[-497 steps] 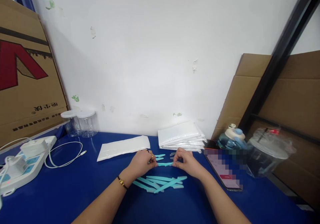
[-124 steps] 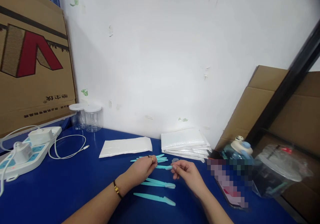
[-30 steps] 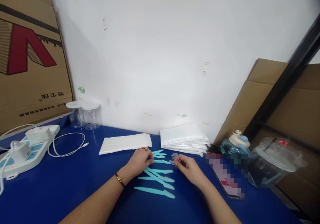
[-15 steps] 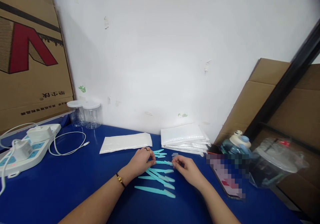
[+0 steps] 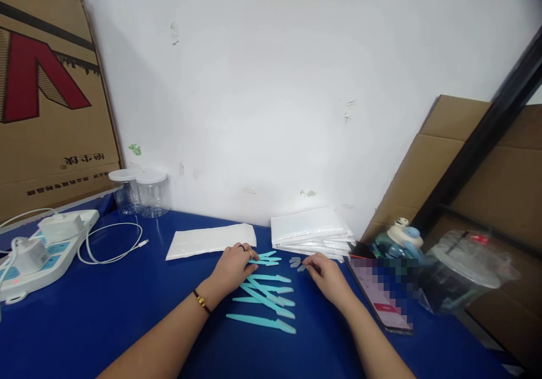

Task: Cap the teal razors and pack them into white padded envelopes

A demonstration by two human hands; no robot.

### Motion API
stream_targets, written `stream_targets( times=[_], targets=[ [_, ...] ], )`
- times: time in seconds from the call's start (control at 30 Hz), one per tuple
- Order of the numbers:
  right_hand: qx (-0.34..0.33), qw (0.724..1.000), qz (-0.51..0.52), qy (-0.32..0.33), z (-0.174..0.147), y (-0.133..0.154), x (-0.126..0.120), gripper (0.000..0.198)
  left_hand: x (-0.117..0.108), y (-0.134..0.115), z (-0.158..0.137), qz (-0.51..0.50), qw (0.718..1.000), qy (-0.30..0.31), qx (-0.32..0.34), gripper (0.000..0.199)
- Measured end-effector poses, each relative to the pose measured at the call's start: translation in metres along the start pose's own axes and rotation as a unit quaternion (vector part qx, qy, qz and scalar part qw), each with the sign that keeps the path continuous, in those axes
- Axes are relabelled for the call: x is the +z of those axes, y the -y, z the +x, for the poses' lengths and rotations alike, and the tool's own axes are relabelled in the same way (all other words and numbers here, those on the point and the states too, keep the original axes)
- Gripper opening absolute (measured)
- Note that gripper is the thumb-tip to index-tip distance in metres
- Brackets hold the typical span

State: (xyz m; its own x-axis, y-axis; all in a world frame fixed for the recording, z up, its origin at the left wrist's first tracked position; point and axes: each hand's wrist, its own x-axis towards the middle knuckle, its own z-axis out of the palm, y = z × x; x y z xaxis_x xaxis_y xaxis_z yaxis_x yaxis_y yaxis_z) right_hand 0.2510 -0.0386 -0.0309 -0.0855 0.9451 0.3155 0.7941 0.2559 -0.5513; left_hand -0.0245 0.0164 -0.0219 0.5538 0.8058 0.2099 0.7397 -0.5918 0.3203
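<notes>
Several teal plastic sticks [image 5: 267,292] lie on the blue table [image 5: 105,311] between my forearms, and one more [image 5: 260,322] lies nearest me. A smaller group of teal sticks [image 5: 266,259] lies farther back. My left hand [image 5: 234,267], with a ring and a gold bracelet, has its fingertips closed on one stick of that far group. My right hand [image 5: 327,275] pinches at some small grey caps [image 5: 295,262] lying just left of its fingertips.
A flat white mailer [image 5: 210,240] and a stack of white mailers [image 5: 311,233] lie by the wall. A phone [image 5: 379,297], a figure-topped bottle [image 5: 400,240] and a lidded cup [image 5: 459,271] stand at right. A power strip [image 5: 40,249], cable [image 5: 112,243] and clear jars [image 5: 139,192] are at left.
The stick held between both hands a moment ago now lies on the table. My left hand moved back to the far group; my right hand moved to the grey caps.
</notes>
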Motion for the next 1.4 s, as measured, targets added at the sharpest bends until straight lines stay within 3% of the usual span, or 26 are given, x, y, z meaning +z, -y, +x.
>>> stream_targets(
  times=[0.27, 0.5, 1.13, 1.33, 1.4],
  targets=[
    [-0.012, 0.994, -0.102, 0.046, 0.002, -0.002, 0.000, 0.016, 0.002, 0.002, 0.004, 0.057, 0.998, -0.005, 0.029, 0.014],
    [0.007, 0.997, -0.039, 0.060, 0.002, -0.003, 0.010, 0.007, 0.006, -0.002, 0.005, 0.080, 0.994, 0.004, 0.069, 0.027],
    [-0.064, 0.994, -0.006, 0.083, 0.006, 0.034, 0.025, 0.012, 0.010, -0.021, 0.005, 0.044, 0.995, 0.019, 0.086, 0.023],
    [-0.032, 0.999, -0.022, -0.003, 0.009, 0.008, 0.004, 0.020, 0.008, -0.008, 0.007, 0.061, 0.998, -0.017, 0.029, 0.024],
    [-0.015, 0.999, -0.050, -0.005, 0.009, 0.000, 0.000, 0.022, 0.009, -0.002, 0.008, 0.078, 0.997, -0.017, 0.012, 0.027]
  ],
)
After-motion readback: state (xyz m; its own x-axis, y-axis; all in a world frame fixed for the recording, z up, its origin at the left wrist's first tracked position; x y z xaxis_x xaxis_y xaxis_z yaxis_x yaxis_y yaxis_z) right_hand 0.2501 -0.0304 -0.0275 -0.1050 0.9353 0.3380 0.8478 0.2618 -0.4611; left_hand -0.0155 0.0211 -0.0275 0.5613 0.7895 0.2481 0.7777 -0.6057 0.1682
